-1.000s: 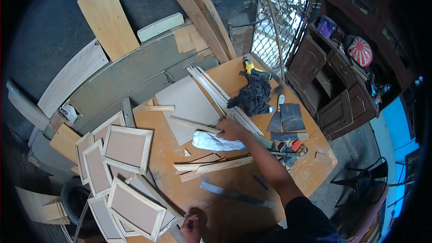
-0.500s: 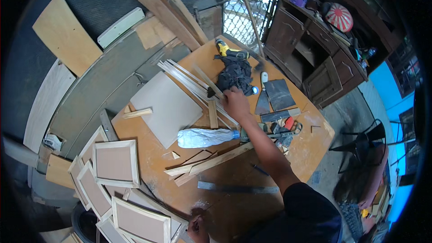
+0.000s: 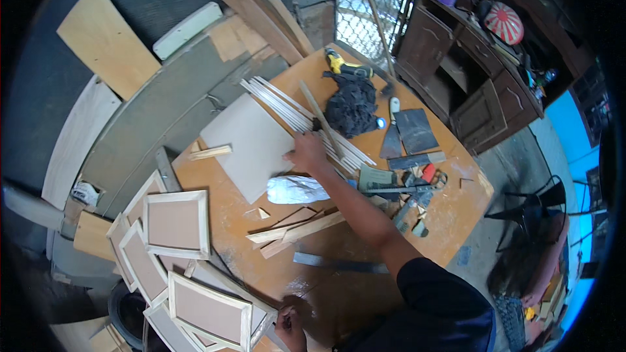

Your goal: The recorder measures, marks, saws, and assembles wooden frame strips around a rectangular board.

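Observation:
My right hand (image 3: pixel 306 151) reaches across the table over the right edge of a pale flat sheet (image 3: pixel 244 143), next to a bundle of thin white strips (image 3: pixel 277 105). Its fingers are bent inward, and what they hold, if anything, is hidden. Below the wrist lies a crumpled clear plastic bottle (image 3: pixel 297 190), partly covered by my forearm. My left hand (image 3: pixel 289 327) is low at the table's near edge, fingers curled, beside the corner of a small wooden frame with a brown panel (image 3: pixel 210 309). Several similar frames (image 3: pixel 175 221) overlap in a pile at the left.
A black cloth bundle (image 3: pixel 351 107) and a yellow-black power tool (image 3: pixel 345 65) lie at the far end. To the right are a putty knife (image 3: pixel 392 133), a dark square sheet (image 3: pixel 417 132) and scattered scraps. Wood strips (image 3: pixel 300 231) and a metal ruler (image 3: pixel 339 263) lie nearer.
My right hand has moved left and slightly nearer, from beside the black cloth to the pale sheet's edge. The short wood block by it no longer shows. The view has shifted slightly.

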Available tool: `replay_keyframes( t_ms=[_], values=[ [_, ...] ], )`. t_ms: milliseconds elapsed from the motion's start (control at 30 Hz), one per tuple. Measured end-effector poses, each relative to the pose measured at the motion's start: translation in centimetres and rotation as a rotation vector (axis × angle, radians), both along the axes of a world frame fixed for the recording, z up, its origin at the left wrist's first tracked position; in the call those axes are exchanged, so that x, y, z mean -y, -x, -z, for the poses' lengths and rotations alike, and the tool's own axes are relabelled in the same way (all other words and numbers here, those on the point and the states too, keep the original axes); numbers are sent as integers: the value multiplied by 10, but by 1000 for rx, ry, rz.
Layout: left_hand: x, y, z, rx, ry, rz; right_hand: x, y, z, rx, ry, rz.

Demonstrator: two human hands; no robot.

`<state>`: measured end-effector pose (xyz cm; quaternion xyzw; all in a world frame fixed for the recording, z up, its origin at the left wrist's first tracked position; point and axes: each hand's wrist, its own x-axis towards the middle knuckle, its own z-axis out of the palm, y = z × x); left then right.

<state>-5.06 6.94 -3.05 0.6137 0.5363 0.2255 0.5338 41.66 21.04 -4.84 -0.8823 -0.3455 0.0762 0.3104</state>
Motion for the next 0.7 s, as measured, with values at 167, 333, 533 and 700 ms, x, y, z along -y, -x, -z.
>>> replay_keyframes(
  t_ms=[167,333,533,700],
  values=[
    [3,-7,14,-44,13,87,6,-13,16,-74,-97,16],
    [7,-18,-11,5,-33,-2,4,-5,-22,-398,-372,43],
    [21,-17,-18,84,-92,34,75,-19,-71,-386,-648,89],
    [28,-20,-29,60,-180,47,172,28,-126,-416,-815,3]
  ],
)
